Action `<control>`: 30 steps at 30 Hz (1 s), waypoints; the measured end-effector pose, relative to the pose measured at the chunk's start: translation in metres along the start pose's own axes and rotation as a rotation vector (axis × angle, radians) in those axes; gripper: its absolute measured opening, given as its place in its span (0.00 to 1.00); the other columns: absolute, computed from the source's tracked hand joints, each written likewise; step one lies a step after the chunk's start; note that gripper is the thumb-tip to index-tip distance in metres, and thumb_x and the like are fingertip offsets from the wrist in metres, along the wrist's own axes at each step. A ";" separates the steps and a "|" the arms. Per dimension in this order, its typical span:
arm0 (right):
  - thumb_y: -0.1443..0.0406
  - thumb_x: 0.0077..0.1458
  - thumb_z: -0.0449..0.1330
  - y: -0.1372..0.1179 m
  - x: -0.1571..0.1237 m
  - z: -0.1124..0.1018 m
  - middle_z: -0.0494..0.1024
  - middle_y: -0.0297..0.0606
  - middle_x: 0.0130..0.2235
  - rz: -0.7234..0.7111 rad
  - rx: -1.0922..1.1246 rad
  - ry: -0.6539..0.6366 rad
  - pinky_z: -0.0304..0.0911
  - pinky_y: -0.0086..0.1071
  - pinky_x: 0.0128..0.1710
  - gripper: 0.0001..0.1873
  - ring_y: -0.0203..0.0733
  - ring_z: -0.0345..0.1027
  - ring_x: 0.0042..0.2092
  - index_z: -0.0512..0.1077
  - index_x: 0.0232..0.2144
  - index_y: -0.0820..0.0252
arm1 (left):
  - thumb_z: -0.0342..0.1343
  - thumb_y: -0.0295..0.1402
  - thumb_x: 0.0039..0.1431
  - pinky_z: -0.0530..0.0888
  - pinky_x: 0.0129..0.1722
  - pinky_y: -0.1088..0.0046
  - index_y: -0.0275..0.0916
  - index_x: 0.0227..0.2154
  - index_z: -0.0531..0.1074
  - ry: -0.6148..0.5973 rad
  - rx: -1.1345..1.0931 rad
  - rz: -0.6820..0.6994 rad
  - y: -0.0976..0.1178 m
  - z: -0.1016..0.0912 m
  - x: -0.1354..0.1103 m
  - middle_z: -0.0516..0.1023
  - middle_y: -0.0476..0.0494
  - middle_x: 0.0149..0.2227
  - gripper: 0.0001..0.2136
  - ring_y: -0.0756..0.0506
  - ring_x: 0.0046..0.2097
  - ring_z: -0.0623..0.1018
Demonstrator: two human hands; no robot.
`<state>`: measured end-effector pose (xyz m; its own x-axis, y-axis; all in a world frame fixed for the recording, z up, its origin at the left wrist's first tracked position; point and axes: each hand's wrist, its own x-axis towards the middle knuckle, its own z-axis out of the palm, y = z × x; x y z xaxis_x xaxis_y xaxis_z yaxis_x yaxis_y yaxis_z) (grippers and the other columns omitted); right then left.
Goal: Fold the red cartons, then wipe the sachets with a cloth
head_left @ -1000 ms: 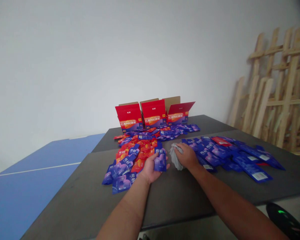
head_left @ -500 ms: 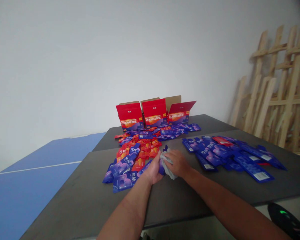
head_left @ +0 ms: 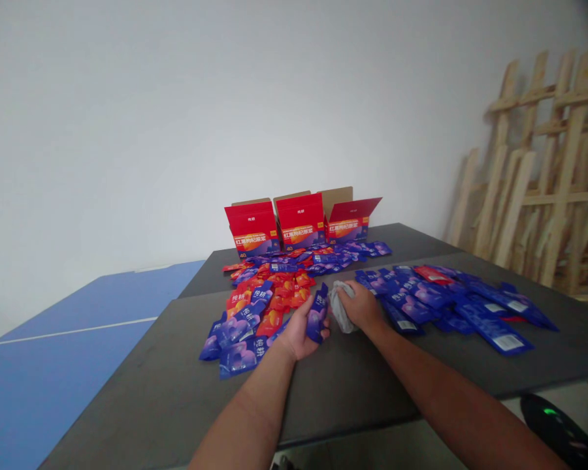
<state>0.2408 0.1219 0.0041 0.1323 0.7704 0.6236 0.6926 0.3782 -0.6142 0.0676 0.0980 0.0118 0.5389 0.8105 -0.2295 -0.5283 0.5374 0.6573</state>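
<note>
My left hand (head_left: 300,330) grips a purple-blue sachet (head_left: 318,314), holding it upright on edge above the dark table (head_left: 353,385). My right hand (head_left: 360,307) is closed around a crumpled grey cloth (head_left: 342,305), just right of the sachet and close beside it. Left of my hands lies a heap of red and blue sachets (head_left: 262,303). To the right is a spread of mostly blue sachets (head_left: 445,297).
Three open red cartons (head_left: 301,222) stand at the far end of the table. A blue table (head_left: 63,346) adjoins on the left. Wooden frames (head_left: 539,189) lean against the wall at the right. A dark object with a green light (head_left: 551,424) sits below right.
The cloth in my right hand went left onto the sachet and has now drawn back to the right. My left hand turned the sachet from flat-facing to on edge.
</note>
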 end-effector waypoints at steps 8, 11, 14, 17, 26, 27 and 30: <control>0.60 0.59 0.54 -0.032 -0.028 0.002 0.75 0.40 0.31 -0.686 0.030 -0.142 0.62 0.38 0.39 0.10 0.44 0.67 0.36 0.74 0.36 0.58 | 0.50 0.58 0.56 0.71 0.30 0.71 0.35 0.35 0.72 0.008 0.012 0.027 -0.002 0.000 0.003 0.77 0.41 0.28 0.27 0.45 0.31 0.77; 0.60 0.58 0.55 -0.036 -0.034 0.006 0.74 0.40 0.31 -0.782 0.011 -0.179 0.62 0.38 0.39 0.09 0.44 0.67 0.36 0.74 0.35 0.57 | 0.51 0.58 0.55 0.72 0.37 0.67 0.35 0.34 0.73 0.000 0.077 0.011 -0.008 0.001 0.004 0.78 0.39 0.30 0.27 0.41 0.38 0.78; 0.61 0.58 0.55 -0.032 -0.032 0.011 0.75 0.41 0.33 -0.658 -0.033 -0.134 0.62 0.39 0.41 0.10 0.45 0.67 0.37 0.74 0.37 0.57 | 0.54 0.54 0.55 0.71 0.35 0.70 0.36 0.33 0.72 0.040 0.147 0.063 -0.013 0.001 0.008 0.77 0.42 0.30 0.22 0.43 0.36 0.77; 0.60 0.60 0.53 -0.024 -0.026 0.014 0.76 0.42 0.36 -0.457 -0.018 -0.052 0.63 0.39 0.44 0.11 0.46 0.69 0.40 0.73 0.38 0.57 | 0.57 0.52 0.54 0.66 0.29 0.74 0.38 0.31 0.69 0.106 0.268 0.106 -0.017 0.001 0.011 0.74 0.48 0.27 0.19 0.48 0.31 0.74; 0.56 0.61 0.48 -0.005 -0.009 0.016 0.77 0.40 0.36 0.026 0.097 0.020 0.64 0.35 0.39 0.16 0.45 0.71 0.39 0.69 0.40 0.60 | 0.57 0.56 0.51 0.48 0.18 0.80 0.38 0.29 0.65 0.049 0.298 -0.034 -0.011 0.003 0.002 0.60 0.54 0.23 0.23 0.55 0.22 0.60; 0.56 0.61 0.48 -0.002 -0.007 0.016 0.77 0.40 0.36 0.042 0.091 0.015 0.64 0.35 0.40 0.16 0.45 0.71 0.39 0.70 0.40 0.59 | 0.58 0.55 0.51 0.47 0.18 0.81 0.37 0.29 0.65 0.031 0.263 -0.050 -0.010 0.002 0.000 0.60 0.54 0.23 0.23 0.55 0.23 0.60; 0.57 0.61 0.48 0.008 -0.005 0.016 0.77 0.39 0.36 0.072 0.061 -0.038 0.63 0.34 0.40 0.15 0.44 0.70 0.39 0.70 0.39 0.59 | 0.60 0.50 0.52 0.49 0.17 0.82 0.36 0.32 0.68 -0.056 0.122 -0.056 -0.006 0.001 -0.004 0.63 0.51 0.26 0.20 0.55 0.23 0.61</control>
<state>0.2341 0.1295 -0.0114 0.1527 0.8150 0.5590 0.6380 0.3506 -0.6856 0.0695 0.0911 0.0093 0.6025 0.7642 -0.2302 -0.4148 0.5463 0.7277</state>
